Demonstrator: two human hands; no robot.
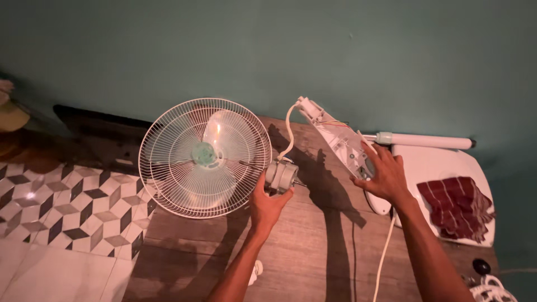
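One caged fan (205, 156), one white base (442, 162), one striped cloth (457, 206), two hands

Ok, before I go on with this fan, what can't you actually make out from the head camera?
- Motor: its underside and mounting are covered by the left hand.
- Open control housing: the wiring inside is too small to follow, and the right hand hides its lower end.
- White cord: it runs off the bottom edge.
- Small dark objects at bottom right: cut off and dim.
- Fan cage: its back side is unseen.

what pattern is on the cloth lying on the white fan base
Dark red with thin pale stripes, on the cloth lying on the fan base; it shows best in the head view.
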